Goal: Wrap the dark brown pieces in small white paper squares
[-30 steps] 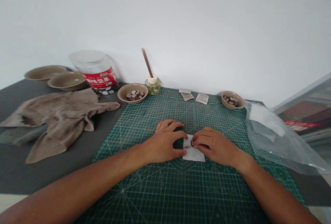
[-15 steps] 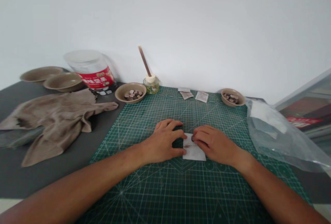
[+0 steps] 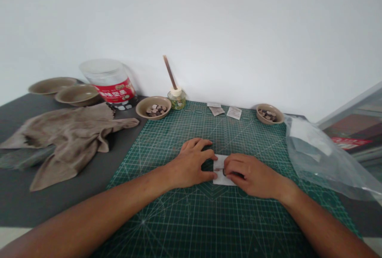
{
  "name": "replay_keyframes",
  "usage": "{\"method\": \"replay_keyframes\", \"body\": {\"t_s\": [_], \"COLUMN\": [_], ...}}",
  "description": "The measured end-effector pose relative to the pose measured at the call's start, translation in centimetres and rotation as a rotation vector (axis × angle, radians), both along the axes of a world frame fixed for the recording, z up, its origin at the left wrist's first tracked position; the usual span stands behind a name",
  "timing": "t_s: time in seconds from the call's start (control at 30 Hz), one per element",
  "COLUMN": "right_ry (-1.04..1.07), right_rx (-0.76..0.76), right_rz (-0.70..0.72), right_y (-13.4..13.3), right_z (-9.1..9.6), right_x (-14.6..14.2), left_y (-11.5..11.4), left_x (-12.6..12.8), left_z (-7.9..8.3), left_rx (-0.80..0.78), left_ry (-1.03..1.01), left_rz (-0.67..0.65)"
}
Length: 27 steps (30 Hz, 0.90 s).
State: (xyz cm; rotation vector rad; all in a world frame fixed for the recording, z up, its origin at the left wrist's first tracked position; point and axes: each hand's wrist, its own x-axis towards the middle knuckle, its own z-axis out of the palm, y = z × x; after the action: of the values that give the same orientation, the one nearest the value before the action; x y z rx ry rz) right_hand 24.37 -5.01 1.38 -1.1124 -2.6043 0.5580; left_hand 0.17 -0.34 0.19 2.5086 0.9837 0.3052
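Observation:
A small white paper packet (image 3: 220, 177) with a brownish band across its middle lies flat on the green cutting mat (image 3: 191, 214). My left hand (image 3: 193, 164) rests at the packet's left edge, thumb and forefinger spread apart with their tips touching it. Over the packet's right side, my right hand (image 3: 250, 174) is closed in a pinch on a small dark round piece (image 3: 225, 172). Most of that piece is hidden by the fingers, and so is the packet's right part.
Bowls of small wooden-looking pieces stand at the back left (image 3: 153, 108) and back right (image 3: 270, 114). Several packets (image 3: 234, 112) lie at the back. A reed diffuser (image 3: 176, 99), plastic jar (image 3: 110, 85), brown cloth (image 3: 68, 142) and clear plastic bag (image 3: 322, 158) surround the mat.
My right hand has moved down the packet toward me, with the dark piece between its fingertips. My left hand stays at the packet's left edge. The view has shifted slightly.

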Motion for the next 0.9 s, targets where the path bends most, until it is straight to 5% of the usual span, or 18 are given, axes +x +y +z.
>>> {"method": "replay_keyframes", "body": {"t_s": [0.17, 0.3, 0.77, 0.9], "right_ry": [0.001, 0.010, 0.009, 0.006], "right_rx": [0.068, -0.029, 0.091, -0.010], "right_rz": [-0.106, 0.003, -0.085, -0.006], "right_y": [0.31, 0.22, 0.53, 0.44], "right_z": [-0.09, 0.06, -0.02, 0.33], "right_x": [-0.12, 0.12, 0.07, 0.47], "left_y": [0.00, -0.01, 0.15, 0.13], "left_x": [0.06, 0.07, 0.01, 0.02], "left_z": [0.06, 0.10, -0.22, -0.14], "left_rx": [-0.005, -0.020, -0.013, -0.015], "left_ry": [0.013, 0.014, 0.013, 0.010], "left_rz": [0.005, 0.005, 0.000, 0.013]}}
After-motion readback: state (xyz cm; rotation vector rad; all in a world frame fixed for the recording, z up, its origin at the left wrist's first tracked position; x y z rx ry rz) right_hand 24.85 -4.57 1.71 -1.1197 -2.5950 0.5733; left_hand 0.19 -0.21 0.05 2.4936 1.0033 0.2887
